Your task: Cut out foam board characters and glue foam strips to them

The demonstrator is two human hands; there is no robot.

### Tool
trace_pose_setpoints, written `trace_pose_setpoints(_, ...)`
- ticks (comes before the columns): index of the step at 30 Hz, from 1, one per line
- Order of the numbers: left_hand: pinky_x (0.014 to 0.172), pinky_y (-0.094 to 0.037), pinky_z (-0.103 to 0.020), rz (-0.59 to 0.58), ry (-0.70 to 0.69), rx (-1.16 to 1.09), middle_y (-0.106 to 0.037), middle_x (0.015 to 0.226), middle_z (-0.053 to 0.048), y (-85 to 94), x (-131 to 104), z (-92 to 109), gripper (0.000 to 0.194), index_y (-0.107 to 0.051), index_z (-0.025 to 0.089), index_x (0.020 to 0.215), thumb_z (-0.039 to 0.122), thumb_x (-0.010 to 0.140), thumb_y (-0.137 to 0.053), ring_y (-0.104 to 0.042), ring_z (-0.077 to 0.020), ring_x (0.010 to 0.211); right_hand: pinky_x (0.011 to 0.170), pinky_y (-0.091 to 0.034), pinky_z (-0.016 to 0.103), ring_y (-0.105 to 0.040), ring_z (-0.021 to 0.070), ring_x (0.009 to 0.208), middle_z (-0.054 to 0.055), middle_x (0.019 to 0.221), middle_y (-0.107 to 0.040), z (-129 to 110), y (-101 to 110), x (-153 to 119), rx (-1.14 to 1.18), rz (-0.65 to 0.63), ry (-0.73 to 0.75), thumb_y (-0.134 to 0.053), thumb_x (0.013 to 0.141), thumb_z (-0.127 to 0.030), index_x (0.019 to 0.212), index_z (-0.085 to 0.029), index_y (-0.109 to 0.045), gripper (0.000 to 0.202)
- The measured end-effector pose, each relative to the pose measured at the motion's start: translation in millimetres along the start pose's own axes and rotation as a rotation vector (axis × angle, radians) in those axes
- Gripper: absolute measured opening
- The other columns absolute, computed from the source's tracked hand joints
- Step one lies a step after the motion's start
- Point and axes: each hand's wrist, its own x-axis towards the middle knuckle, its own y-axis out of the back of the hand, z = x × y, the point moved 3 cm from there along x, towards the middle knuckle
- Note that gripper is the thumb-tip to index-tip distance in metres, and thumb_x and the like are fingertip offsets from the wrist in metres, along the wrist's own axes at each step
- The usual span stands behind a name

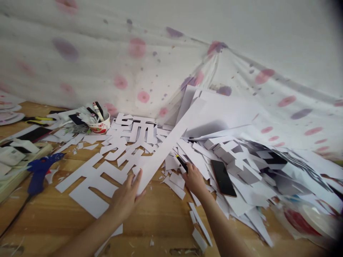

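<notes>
My left hand (128, 194) grips the near end of a long white card strip (168, 142), fingers on its left edge. The strip slants up and away to the right, its far end by some large white sheets (222, 110). My right hand (194, 178) is closed around a slim black tool (182, 163) with a yellow end, pointing away to the left; its exact kind is not clear. White cut-out character shapes (95, 182) lie left of the strip, one partly behind my left hand. Loose white offcuts (175, 182) lie around my right hand.
A blue glue gun (40, 175) rests at the left, its cord running forward. Behind it stands a paper bowl of pens (99, 125). At the right are a black phone (223, 177), folded white pieces (238, 160) and a tape roll (308, 216). Spotted cloth (139, 71) hangs behind.
</notes>
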Motion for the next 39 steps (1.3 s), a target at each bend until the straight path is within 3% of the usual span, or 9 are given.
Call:
trace_pose_setpoints(3,0.06,-0.048,-0.031,0.031,-0.046,-0.032,-0.05,0.118,-0.016,-9.9,-1.1,14.9,0.056,-0.028,0.016,0.137,0.039,0.087,-0.035,-0.06,-0.0236,0.088,0.071,-0.04,0.032,-0.06,0.0238,0.084,0.015,0.099,-0.06,19.1,11.5,-13.3,0.064,-0.111,-0.098,-0.039,0.083,-0.019,0.115,-0.012,-0.046,0.033)
trace_pose_setpoints(5,0.073,-0.049,-0.035,0.117,-0.107,-0.052,-0.052,0.115,-0.016,-18.3,-0.7,23.7,0.057,-0.033,0.013,0.135,0.04,0.085,-0.039,-0.056,-0.0258,0.098,0.07,-0.04,0.032,-0.061,0.0245,0.084,0.015,0.097,-0.062,34.0,16.4,-21.6,0.104,-0.176,-0.144,-0.039,0.085,-0.027,0.111,-0.013,-0.047,0.03)
trace_pose_setpoints(10,0.096,-0.036,-0.046,0.222,-0.217,-0.053,-0.054,0.115,-0.016,-37.2,5.6,30.2,0.056,-0.043,0.011,0.128,0.041,0.081,-0.047,-0.047,-0.0289,0.108,0.065,-0.043,0.03,-0.063,0.022,0.074,0.008,0.083,-0.065,52.5,23.4,-34.7,0.331,-0.164,-0.231,-0.039,0.085,-0.035,0.11,-0.018,-0.044,0.03)
trace_pose_setpoints(15,0.096,-0.037,-0.041,0.21,-0.235,-0.072,-0.052,0.121,-0.013,-34.5,16.4,6.1,0.047,-0.043,0.015,0.128,0.031,0.084,-0.041,-0.044,-0.0255,0.113,0.072,-0.044,0.032,-0.063,0.0214,0.082,0.008,0.092,-0.066,23.2,20.9,-42.9,0.46,-0.171,-0.047,-0.04,0.084,-0.032,0.11,-0.02,-0.043,0.029)
trace_pose_setpoints(20,0.096,-0.038,-0.041,0.23,-0.214,-0.041,-0.051,0.122,-0.013,-29.1,21.5,-15.4,0.045,-0.043,0.015,0.128,0.028,0.085,-0.039,-0.044,-0.0248,0.114,0.066,-0.045,0.028,-0.063,0.019,0.078,0.005,0.086,-0.067,-10.3,13.2,-45.3,0.458,-0.177,0.047,-0.04,0.086,-0.029,0.112,-0.021,-0.045,0.028)
trace_pose_setpoints(25,0.094,-0.04,-0.042,0.271,-0.201,-0.011,-0.053,0.121,-0.016,-26.4,11.5,-1.0,0.042,-0.049,0.013,0.123,0.027,0.085,-0.04,-0.047,-0.0265,0.111,0.063,-0.047,0.029,-0.064,0.0185,0.072,0.005,0.09,-0.066,-30.7,11.5,-46.2,0.505,-0.158,0.123,-0.039,0.087,-0.028,0.123,-0.02,-0.038,0.037)
trace_pose_setpoints(29,0.094,-0.04,-0.042,0.273,-0.228,-0.008,-0.055,0.12,-0.014,-28.0,-2.3,15.7,0.042,-0.051,0.015,0.122,0.033,0.085,-0.044,-0.049,-0.0266,0.11,0.077,-0.047,0.03,-0.062,0.019,0.093,0.008,0.114,-0.06,-45.5,12.8,-50.7,0.459,-0.175,0.267,-0.041,0.087,-0.023,0.132,-0.025,-0.033,0.046)
trace_pose_setpoints(34,0.095,-0.039,-0.048,0.278,-0.278,-0.024,-0.052,0.125,-0.015,-44.3,-15.6,25.4,0.041,-0.052,0.016,0.12,0.033,0.084,-0.044,-0.046,-0.03,0.117,0.075,-0.046,0.03,-0.061,0.0202,0.091,0.008,0.105,-0.062,-55.9,12.5,-53.9,0.327,-0.27,0.297,-0.04,0.088,-0.02,0.137,-0.026,-0.03,0.051)
trace_pose_setpoints(39,0.1,-0.036,-0.05,0.28,-0.346,-0.017,-0.05,0.129,-0.015,-52.1,-17.0,31.6,0.038,-0.053,0.013,0.118,0.027,0.084,-0.043,-0.042,-0.0301,0.122,0.073,-0.045,0.029,-0.061,0.0203,0.088,0.008,0.101,-0.062,-56.3,14.4,-54.4,0.235,-0.284,0.289,-0.04,0.088,-0.019,0.138,-0.026,-0.03,0.05)
